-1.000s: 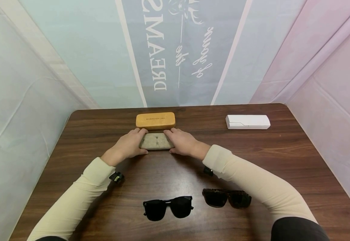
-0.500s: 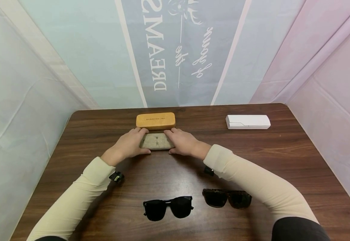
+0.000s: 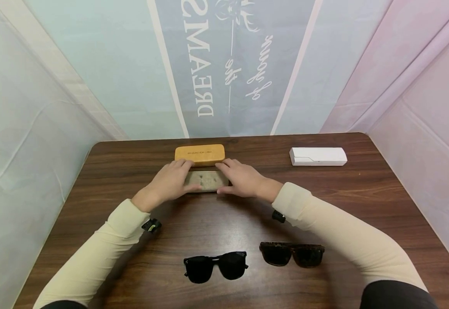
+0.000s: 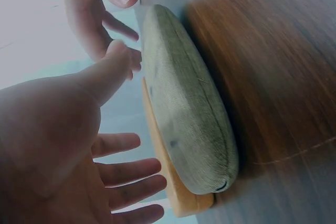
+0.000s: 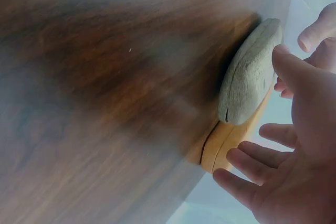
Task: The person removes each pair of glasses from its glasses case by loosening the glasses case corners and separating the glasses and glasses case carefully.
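Note:
A grey-green fabric glasses case [image 3: 207, 181] lies closed on the table, just in front of a yellow glasses case [image 3: 200, 155]. My left hand [image 3: 169, 179] hovers over the grey-green case's left end, fingers spread, as the left wrist view shows with a gap between hand and case [image 4: 184, 103]. Over the right end is my right hand [image 3: 244, 178], its fingers apart and relaxed. In the right wrist view, nothing lies in that hand's grasp and the grey-green case [image 5: 249, 77] sits beyond the thumb. The yellow case [image 5: 223, 148] shows behind it.
Black sunglasses [image 3: 216, 267] lie at the front middle of the wooden table [image 3: 139, 274]. Brown-patterned sunglasses [image 3: 292, 254] lie to their right, near my right forearm. A white glasses case [image 3: 318, 156] stands at the back right. Printed cloth [image 3: 131, 77] hangs behind the table.
Both hands have let go of the grey-green case and lifted off its ends. The right hand and forearm have shifted right. The sunglasses and other cases stay put.

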A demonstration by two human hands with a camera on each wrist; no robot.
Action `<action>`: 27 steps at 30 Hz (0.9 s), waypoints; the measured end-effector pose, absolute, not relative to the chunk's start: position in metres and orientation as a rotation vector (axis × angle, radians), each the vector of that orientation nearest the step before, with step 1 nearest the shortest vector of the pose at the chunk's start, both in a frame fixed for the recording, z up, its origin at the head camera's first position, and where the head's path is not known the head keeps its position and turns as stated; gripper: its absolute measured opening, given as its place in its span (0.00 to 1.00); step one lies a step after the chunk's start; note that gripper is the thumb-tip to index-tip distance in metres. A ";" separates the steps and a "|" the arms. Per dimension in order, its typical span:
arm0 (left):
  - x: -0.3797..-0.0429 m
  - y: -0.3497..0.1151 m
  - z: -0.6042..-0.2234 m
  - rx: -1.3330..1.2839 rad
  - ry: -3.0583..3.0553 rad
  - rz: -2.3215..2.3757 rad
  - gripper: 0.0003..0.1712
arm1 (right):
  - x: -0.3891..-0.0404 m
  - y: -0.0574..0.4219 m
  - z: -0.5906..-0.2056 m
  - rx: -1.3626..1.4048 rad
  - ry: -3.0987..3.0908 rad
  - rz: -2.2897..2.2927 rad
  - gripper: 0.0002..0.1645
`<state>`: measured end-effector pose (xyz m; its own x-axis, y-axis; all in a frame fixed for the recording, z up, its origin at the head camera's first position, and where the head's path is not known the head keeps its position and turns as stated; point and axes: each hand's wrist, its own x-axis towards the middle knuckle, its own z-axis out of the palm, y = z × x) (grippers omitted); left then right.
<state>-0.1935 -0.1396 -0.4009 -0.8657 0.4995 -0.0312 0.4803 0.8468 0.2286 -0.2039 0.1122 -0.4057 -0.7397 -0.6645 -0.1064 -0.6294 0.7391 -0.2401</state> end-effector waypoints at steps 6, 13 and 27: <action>-0.192 -0.133 -0.394 0.820 2.951 0.349 0.47 | -0.204 0.124 -0.403 -1.095 2.789 -0.291 0.51; -0.193 -0.124 -0.391 0.850 2.968 0.339 0.52 | -0.201 0.137 -0.400 -1.064 2.819 -0.274 0.54; -0.202 -0.093 -0.387 0.891 2.968 0.282 0.56 | -0.207 0.170 -0.395 -0.942 2.849 -0.301 0.57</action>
